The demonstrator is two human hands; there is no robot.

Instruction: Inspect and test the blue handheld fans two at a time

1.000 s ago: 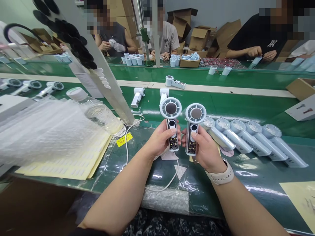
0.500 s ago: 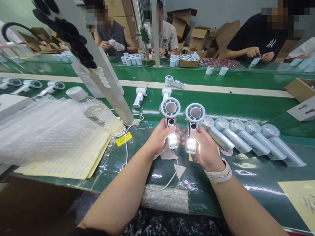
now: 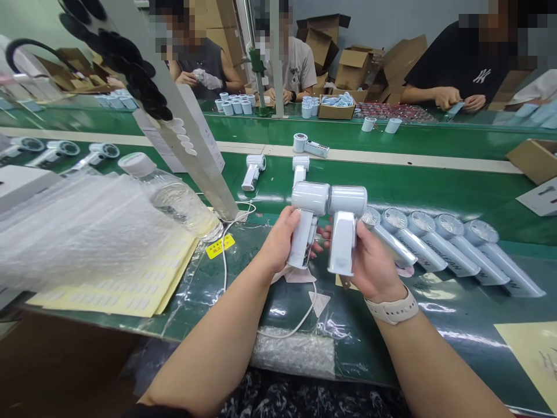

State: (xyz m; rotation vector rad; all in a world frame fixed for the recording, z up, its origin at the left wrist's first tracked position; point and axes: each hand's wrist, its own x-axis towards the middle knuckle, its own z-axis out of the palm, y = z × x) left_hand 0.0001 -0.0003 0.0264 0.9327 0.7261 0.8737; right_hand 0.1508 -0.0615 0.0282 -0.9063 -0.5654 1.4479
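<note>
Now, from the head camera, I see my left hand [image 3: 281, 241] closed around the handle of the first fan [image 3: 307, 223], and my right hand [image 3: 374, 264] closed around the handle of the second fan [image 3: 343, 232]. Both white fans stand upright, side-on to me, above the green table [image 3: 461, 313], and their round heads touch each other. Just beside my right hand, a row of pale blue fans [image 3: 435, 249] lies on the table. A water bottle [image 3: 174, 200] lies on its side at the left, and a white cable [image 3: 225, 255] runs near my left wrist.
</note>
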